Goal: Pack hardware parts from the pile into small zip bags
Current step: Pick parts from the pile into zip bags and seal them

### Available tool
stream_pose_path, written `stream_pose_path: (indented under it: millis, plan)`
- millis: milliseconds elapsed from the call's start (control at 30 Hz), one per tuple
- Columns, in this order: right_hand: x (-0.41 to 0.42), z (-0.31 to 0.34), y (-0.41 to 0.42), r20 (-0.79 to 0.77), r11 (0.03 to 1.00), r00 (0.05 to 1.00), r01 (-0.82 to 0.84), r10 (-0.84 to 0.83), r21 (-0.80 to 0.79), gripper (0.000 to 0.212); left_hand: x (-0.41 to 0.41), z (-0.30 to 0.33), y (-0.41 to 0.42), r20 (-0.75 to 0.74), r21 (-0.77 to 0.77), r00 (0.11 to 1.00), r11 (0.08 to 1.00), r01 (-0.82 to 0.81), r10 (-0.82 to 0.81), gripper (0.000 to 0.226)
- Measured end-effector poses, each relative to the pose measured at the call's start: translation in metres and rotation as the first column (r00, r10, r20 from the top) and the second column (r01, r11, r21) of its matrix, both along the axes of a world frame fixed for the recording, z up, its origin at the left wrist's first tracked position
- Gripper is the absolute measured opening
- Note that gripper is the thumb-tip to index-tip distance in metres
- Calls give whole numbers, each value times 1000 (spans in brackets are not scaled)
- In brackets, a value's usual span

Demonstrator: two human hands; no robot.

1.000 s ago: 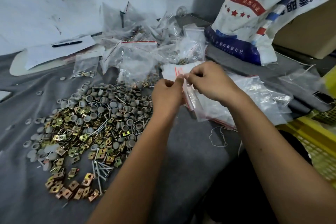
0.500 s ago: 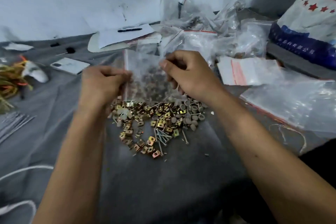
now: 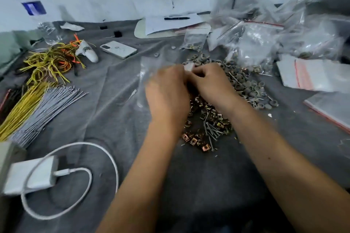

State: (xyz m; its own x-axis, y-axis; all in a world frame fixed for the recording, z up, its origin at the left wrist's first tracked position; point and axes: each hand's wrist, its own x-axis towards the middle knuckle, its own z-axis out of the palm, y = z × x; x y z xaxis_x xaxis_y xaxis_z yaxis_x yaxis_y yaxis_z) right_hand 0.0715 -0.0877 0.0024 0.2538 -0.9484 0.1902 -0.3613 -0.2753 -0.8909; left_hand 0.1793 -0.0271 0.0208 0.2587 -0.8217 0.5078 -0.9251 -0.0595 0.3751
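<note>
A pile of hardware (image 3: pixel 217 111) lies on the grey cloth (image 3: pixel 117 100): brass square clips, grey round caps and thin nails. Just above its near-left part, my left hand (image 3: pixel 166 92) and my right hand (image 3: pixel 210 83) meet and both pinch a small clear zip bag (image 3: pixel 149 77). The bag is blurred and hangs to the left of my left hand. My hands hide part of the pile and the bag's top edge.
Filled zip bags (image 3: pixel 255 43) are heaped at the back right, with empty bags (image 3: pixel 310 75) at the right. Yellow and grey wires (image 3: pixel 37 104), a white phone (image 3: pixel 118 49), a charger with its cable (image 3: pixel 32 178), and paper with a pen (image 3: pixel 176 21) lie around.
The view has swung left. My hands drew together from holding the bag spread wide apart, and the bag now hangs at the left of my left hand.
</note>
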Motion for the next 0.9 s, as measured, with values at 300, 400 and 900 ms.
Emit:
stream_pose_path:
  millis: [300,400,900]
  plan:
    - [-25,-27,-9,117,989,993,14,-31,145,19,13,-53,-19,-284,-186,882,924,335,-377,22]
    - [-30,-27,-9,119,999,992,31,-33,12,18,10,-58,-21,-355,-212,848,918,336,-392,25]
    - [-33,-28,-5,334,993,941,-94,63,78,34,17,-54,-22,-755,-212,484,864,458,-442,12]
